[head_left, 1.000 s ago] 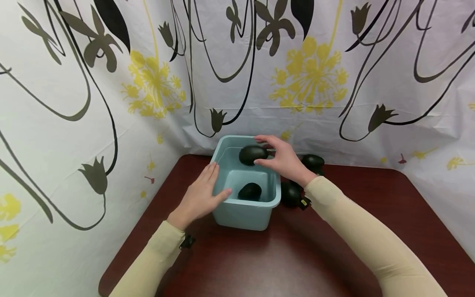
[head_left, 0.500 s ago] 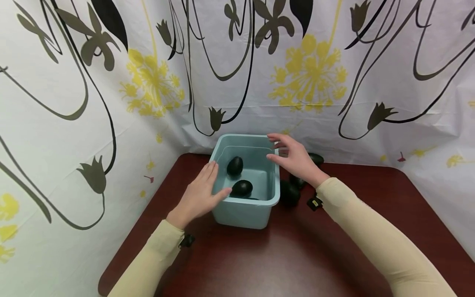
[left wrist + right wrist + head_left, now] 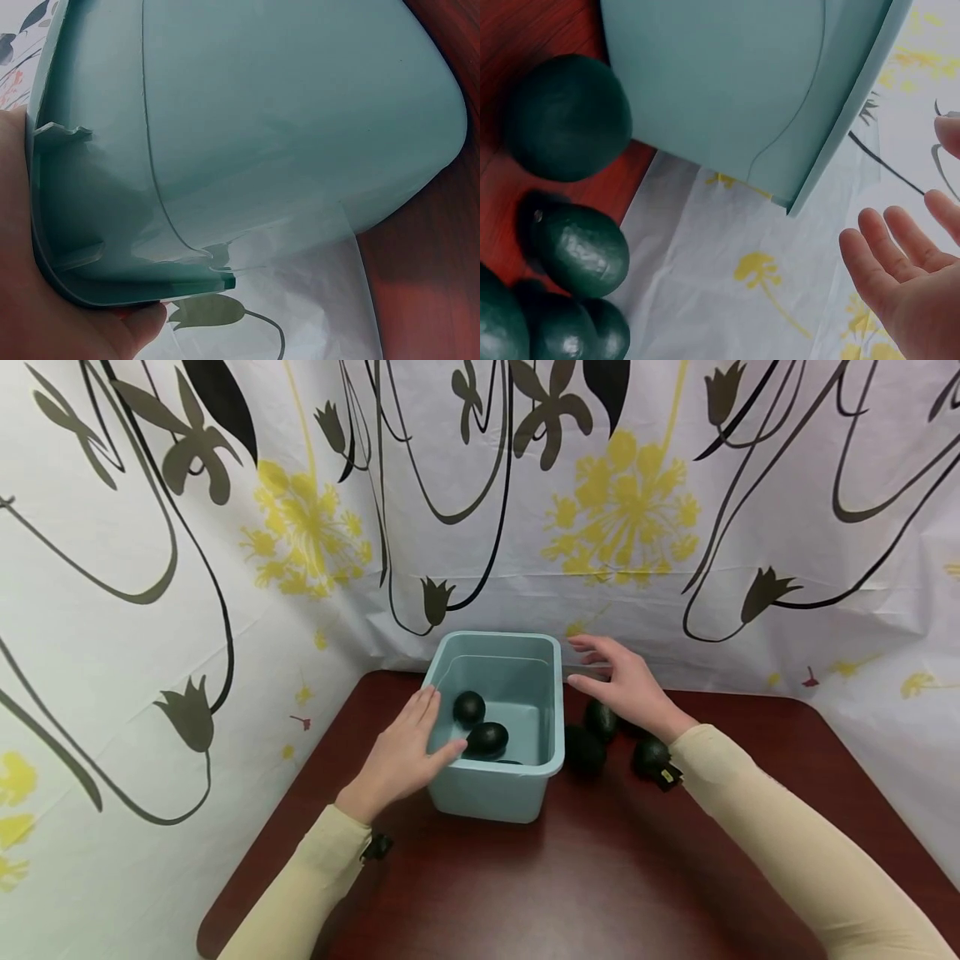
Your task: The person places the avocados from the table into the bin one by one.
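Note:
A light blue-green plastic bin [image 3: 487,795] stands on the table, with dark green avocados inside. One avocado [image 3: 468,708] lies by the left wall; another avocado [image 3: 487,738] is nearer the front, and a sliver of a third shows behind the front rim. My left hand [image 3: 397,756] rests at the bin's front left rim, fingers straight and thumb spread over the corner. Nothing is in my right hand [image 3: 626,681], which hovers just right of the bin with fingers apart. Beneath and before it, several avocados [image 3: 583,250] sit on the table, some partly hidden by the hand and wrist.
The dark red wooden table [image 3: 600,877] has rounded corners. A white cloth [image 3: 480,552] with grey and yellow flower print hangs along the back and left. Small black devices [image 3: 377,847] are strapped under both wrists.
My right hand let go of an avocado inside the bin, then moved right, out over the avocados on the table. The avocado dropped and settled by the left wall. My left hand stayed put.

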`<control>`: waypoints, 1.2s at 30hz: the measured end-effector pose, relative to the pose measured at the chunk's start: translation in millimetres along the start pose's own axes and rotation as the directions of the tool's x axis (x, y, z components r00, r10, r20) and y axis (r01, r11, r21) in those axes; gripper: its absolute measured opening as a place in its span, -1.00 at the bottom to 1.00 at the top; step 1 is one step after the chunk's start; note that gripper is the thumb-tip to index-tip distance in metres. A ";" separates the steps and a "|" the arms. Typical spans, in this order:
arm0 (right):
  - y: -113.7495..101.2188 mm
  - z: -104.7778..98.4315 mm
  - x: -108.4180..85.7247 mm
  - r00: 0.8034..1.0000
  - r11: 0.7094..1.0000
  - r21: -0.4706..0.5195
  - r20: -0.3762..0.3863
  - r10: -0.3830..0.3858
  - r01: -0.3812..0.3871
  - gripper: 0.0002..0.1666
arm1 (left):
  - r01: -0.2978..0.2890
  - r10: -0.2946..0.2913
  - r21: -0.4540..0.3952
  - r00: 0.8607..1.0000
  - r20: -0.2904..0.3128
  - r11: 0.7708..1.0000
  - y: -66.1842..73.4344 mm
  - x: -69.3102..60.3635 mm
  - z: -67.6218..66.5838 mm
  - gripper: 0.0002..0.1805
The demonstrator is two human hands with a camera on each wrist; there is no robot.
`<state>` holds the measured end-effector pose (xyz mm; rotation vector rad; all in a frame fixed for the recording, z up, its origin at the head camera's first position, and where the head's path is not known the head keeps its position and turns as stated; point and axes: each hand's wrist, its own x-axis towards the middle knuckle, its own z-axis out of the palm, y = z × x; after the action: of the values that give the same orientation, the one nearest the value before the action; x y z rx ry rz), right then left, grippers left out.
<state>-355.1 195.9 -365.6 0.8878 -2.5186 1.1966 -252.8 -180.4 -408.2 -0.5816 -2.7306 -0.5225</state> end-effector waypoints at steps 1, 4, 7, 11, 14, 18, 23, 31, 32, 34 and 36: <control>1.0 -0.8 -1.3 1.000 1.000 -0.006 0.001 0.007 -0.007 -0.27 | -0.002 0.002 0.001 1.000 0.001 1.000 0.0 0.0 0.0 0.07; 3.4 -2.6 -4.8 1.000 1.000 -0.015 0.005 0.018 -0.018 -0.27 | -0.007 0.007 0.001 1.000 -0.002 1.000 0.1 0.0 -0.1 0.07; 6.6 -3.3 -7.3 1.000 0.999 -0.022 0.007 0.025 -0.025 -0.27 | -0.007 0.007 0.001 1.000 -0.006 1.000 0.5 0.1 -0.3 0.07; 11.9 -4.1 -11.0 1.000 0.999 -0.040 0.008 0.028 -0.027 -0.27 | -0.010 0.010 -0.002 1.000 -0.006 1.000 0.9 0.2 -0.6 0.06; 15.5 -4.9 -13.9 0.999 0.998 -0.053 0.009 0.034 -0.033 -0.27 | -0.012 0.012 -0.002 1.000 -0.005 1.000 1.0 0.0 -0.7 0.06; 18.6 -5.8 -17.2 0.999 0.997 -0.067 0.010 0.042 -0.041 -0.26 | -0.015 0.015 0.000 1.000 -0.011 1.000 0.6 -0.4 -0.3 0.05; 22.8 -5.0 -21.0 0.998 0.995 -0.088 0.008 0.056 -0.055 -0.26 | -0.019 0.019 -0.001 1.000 -0.025 1.000 0.1 0.0 0.3 0.05; 32.7 1.3 -28.0 0.995 0.993 -0.072 0.032 0.092 -0.090 -0.24 | -0.019 0.019 -0.005 0.999 -0.028 1.000 0.2 -0.4 0.4 0.05; 33.8 2.0 -28.7 0.995 0.993 -0.068 0.037 0.097 -0.095 -0.24 | -0.019 0.019 -0.005 0.999 -0.028 1.000 0.3 -0.4 0.5 0.05; 34.9 3.8 -29.8 0.994 0.993 -0.067 0.044 0.104 -0.101 -0.24 | -0.020 0.020 -0.004 0.999 -0.028 1.000 0.0 -0.3 0.9 0.05; 37.2 6.2 -30.9 0.993 0.993 -0.059 0.052 0.105 -0.102 -0.23 | -0.021 0.021 -0.002 0.999 -0.028 1.000 -0.2 -0.1 1.2 0.05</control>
<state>-352.6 222.6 -406.4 0.7964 -2.6580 1.1389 -253.0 -180.2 -409.3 -0.5984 -2.6948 -0.5244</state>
